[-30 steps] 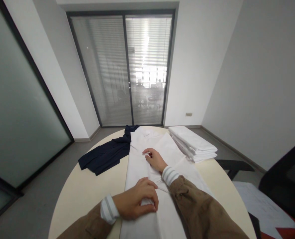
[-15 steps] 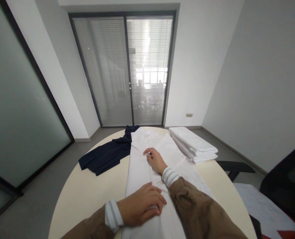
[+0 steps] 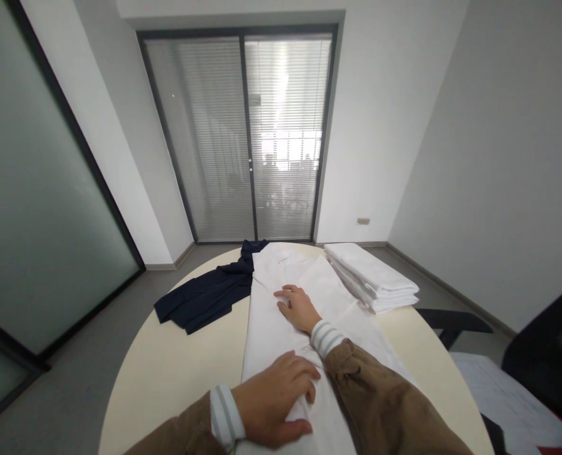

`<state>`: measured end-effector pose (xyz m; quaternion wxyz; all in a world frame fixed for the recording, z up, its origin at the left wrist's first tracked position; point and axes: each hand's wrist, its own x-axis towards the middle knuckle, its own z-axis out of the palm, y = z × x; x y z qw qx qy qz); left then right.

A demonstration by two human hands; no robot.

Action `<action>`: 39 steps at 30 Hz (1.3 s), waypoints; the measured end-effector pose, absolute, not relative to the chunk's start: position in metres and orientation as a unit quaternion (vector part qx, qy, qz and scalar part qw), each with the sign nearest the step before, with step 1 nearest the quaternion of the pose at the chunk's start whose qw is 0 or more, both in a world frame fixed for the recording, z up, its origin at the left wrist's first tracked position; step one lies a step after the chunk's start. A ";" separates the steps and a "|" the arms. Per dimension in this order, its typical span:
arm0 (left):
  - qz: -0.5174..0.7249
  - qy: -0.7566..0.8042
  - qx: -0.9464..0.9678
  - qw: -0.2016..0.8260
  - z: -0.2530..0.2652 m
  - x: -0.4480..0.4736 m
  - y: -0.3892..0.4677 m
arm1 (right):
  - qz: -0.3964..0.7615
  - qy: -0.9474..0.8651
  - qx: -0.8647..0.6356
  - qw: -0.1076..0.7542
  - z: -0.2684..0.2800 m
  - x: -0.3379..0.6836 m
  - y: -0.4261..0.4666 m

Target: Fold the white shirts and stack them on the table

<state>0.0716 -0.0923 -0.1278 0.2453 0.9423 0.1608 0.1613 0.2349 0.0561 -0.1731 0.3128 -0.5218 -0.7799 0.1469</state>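
Observation:
A white garment (image 3: 266, 328) lies lengthwise down the middle of the round table, its right part folded over itself. My left hand (image 3: 281, 395) rests on the near part of it, palm down, the thumb and fingers apart. Farther up the cloth lies my right hand (image 3: 299, 308), fingers spread and touching the fabric. Neither hand grips anything. Beside the garment's left edge is a crumpled navy garment (image 3: 209, 294), which meets it near the far end.
A stack of folded white cloths (image 3: 375, 278) sits at the table's right rear edge. The round cream table (image 3: 181, 373) fills the front. A black chair (image 3: 546, 347) holding printed papers (image 3: 503, 398) stands at the right. Sliding glass doors (image 3: 243, 139) are beyond.
My left thumb has moved away from the fingers, opening that hand wider. My right fingers have straightened and flattened on the cloth. The view has shifted slightly.

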 end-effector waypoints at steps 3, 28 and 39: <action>0.237 0.180 0.910 0.288 -0.126 0.067 -0.085 | 0.141 -0.785 -0.520 0.306 -0.174 0.236 0.056; 0.348 0.668 0.642 0.143 -0.163 0.028 0.061 | 0.135 -0.802 -0.554 0.179 -0.136 0.221 0.066; 0.302 0.556 0.774 -0.003 -0.162 0.030 0.056 | 0.026 -0.715 -0.671 0.196 -0.067 0.156 0.131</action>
